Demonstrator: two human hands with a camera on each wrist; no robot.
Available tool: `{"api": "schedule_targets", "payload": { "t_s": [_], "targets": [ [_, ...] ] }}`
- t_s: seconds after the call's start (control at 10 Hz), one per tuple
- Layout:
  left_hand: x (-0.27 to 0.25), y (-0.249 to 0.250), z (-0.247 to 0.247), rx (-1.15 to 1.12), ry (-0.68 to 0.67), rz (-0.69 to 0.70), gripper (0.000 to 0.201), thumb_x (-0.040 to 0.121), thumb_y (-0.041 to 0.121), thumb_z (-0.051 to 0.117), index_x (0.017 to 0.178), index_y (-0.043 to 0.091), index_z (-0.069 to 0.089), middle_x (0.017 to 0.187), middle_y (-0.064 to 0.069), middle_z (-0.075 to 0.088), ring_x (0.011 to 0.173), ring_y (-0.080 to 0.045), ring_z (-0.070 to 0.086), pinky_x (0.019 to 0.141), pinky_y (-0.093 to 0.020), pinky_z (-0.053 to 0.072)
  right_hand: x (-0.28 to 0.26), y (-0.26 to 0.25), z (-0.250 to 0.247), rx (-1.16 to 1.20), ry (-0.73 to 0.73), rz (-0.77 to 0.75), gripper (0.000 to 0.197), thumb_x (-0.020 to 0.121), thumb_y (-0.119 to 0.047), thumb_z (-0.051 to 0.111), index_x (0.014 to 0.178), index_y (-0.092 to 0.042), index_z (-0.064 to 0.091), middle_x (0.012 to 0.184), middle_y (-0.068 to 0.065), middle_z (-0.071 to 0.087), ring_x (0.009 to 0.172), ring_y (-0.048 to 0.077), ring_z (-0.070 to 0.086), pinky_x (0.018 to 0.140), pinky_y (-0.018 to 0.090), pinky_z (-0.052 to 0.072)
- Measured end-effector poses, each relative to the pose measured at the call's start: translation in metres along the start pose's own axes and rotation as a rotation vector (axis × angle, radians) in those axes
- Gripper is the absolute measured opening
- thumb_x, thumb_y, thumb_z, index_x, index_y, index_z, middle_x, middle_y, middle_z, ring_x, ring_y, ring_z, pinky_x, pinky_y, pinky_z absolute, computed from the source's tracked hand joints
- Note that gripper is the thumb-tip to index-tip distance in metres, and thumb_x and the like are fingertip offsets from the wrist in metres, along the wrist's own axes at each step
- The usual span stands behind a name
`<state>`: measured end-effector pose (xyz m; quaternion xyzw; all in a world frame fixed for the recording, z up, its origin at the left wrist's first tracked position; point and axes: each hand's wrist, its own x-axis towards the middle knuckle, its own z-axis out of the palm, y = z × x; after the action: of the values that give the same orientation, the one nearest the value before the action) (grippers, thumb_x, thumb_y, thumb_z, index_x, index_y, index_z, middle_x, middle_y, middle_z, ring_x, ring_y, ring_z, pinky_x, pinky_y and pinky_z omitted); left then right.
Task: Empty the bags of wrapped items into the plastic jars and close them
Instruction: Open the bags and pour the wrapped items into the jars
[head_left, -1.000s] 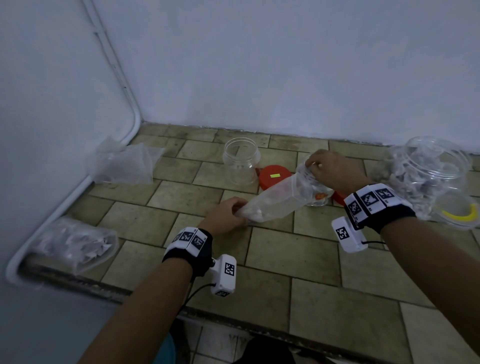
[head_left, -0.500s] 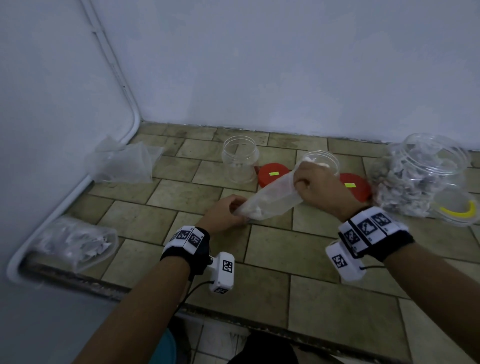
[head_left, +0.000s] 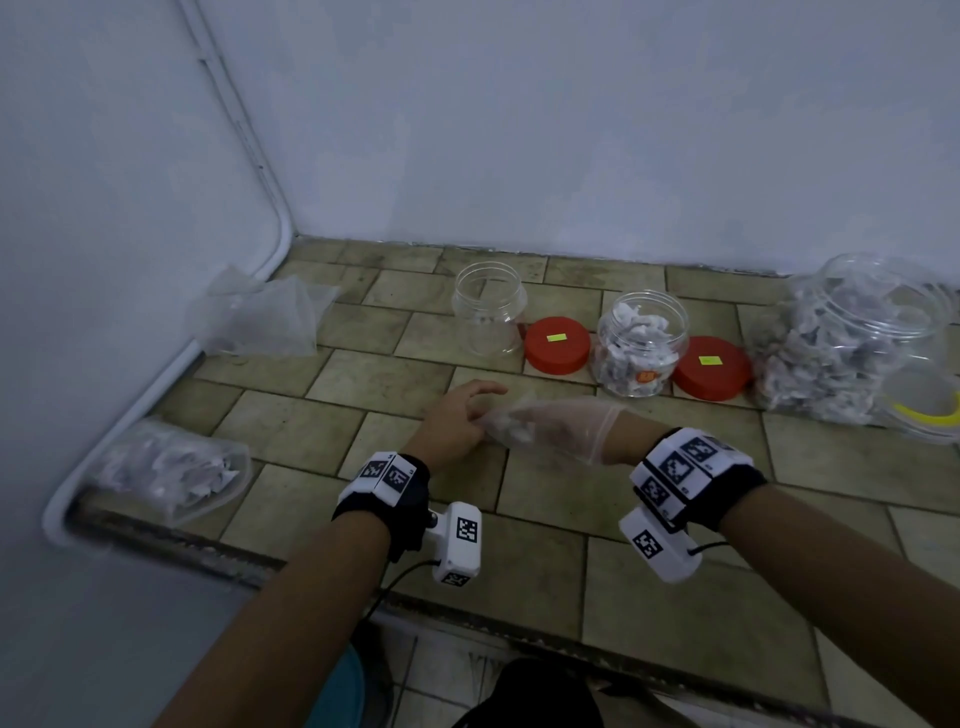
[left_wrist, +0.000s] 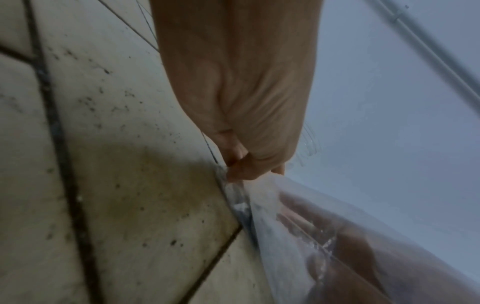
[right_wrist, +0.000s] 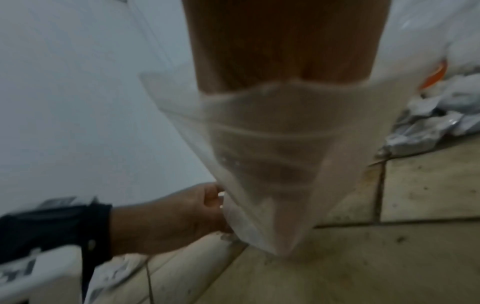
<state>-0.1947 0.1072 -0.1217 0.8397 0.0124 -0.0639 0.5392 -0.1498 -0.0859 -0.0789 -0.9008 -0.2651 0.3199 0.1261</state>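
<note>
Left hand (head_left: 457, 423) is pinching the closed end of a clear plastic bag (head_left: 545, 426), lying low over the tiled worktop (head_left: 649, 499). Right hand (head_left: 550, 431) is reaching inside it; its grip cannot be told. Open clear plastic jar of wrapped items (head_left: 641, 345) is standing just behind.

The right hand (head_left: 561, 431) is buried inside the clear bag (head_left: 597, 441), so its fingers blur to a shape, perhaps curled. The big jar (head_left: 852, 338) is cut off by the right edge.
</note>
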Motion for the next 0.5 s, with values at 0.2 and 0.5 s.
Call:
{"api": "schedule_targets", "payload": {
  "t_s": [0.2, 0.5],
  "targets": [
    [-0.005, 0.001, 0.003, -0.148, -0.005, -0.035, 0.048, 0.086, 0.004, 0.066, 0.129, 0.019, 0.052, 0.126, -0.004, 0.060, 0.113, -0.013, 0.061, 0.090, -0.032, 0.055, 0.007, -0.016, 0.006, -0.102, 0.114, -0.128, 0.033, 0.099, -0.019, 0.039, 0.127, -0.009, 0.054, 0.124, 0.014, 0.058, 0.115, 0.030, 0.055, 0.095, 0.036, 0.043],
    [-0.003, -0.004, 0.004, -0.122, -0.004, -0.050, 0.052, 0.087, 0.002, 0.064, 0.130, 0.027, 0.048, 0.134, -0.007, 0.054, 0.124, -0.014, 0.053, 0.086, -0.024, 0.053, 0.024, -0.043, 0.017, -0.187, 0.009, 0.093, 0.032, 0.098, -0.023, 0.043, 0.124, -0.008, 0.054, 0.100, 0.009, 0.060, 0.100, 0.023, 0.058, 0.086, 0.028, 0.047]
  ]
}}
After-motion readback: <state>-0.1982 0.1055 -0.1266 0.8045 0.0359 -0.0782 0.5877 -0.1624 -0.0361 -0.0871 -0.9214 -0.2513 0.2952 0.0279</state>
